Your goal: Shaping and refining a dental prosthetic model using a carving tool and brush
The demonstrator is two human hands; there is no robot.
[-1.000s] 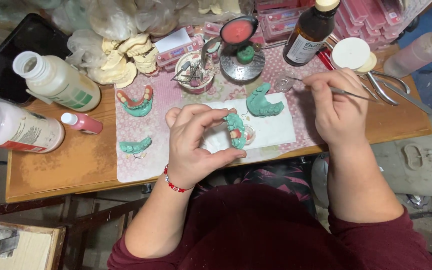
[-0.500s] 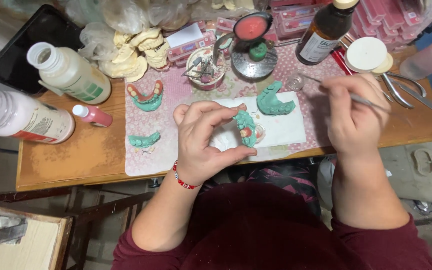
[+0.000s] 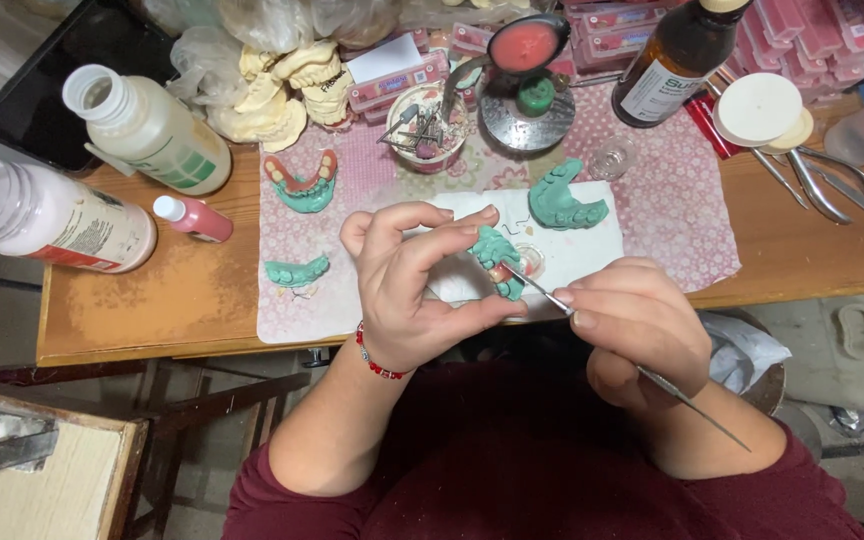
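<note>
My left hand (image 3: 407, 285) grips a green dental cast (image 3: 498, 260) with a pinkish part on it, held over a white cloth (image 3: 592, 245). My right hand (image 3: 637, 325) pinches a thin metal instrument (image 3: 542, 293) whose tip touches the cast. The tool's long handle runs down past my wrist. A red bead bracelet circles my left wrist.
More green casts lie on the pink mat: one (image 3: 564, 203) on the cloth, one with pink wax (image 3: 302, 185), a small one (image 3: 297, 270). Two white bottles (image 3: 147, 130), a small pink bottle (image 3: 192, 218), a brown bottle (image 3: 677, 60), pliers (image 3: 817, 185) and yellow plaster models (image 3: 282, 85) crowd the wooden table.
My right hand has come down and left from near the brown bottle, bringing the tool tip onto the cast. My left hand keeps holding the cast, now nearer to me.
</note>
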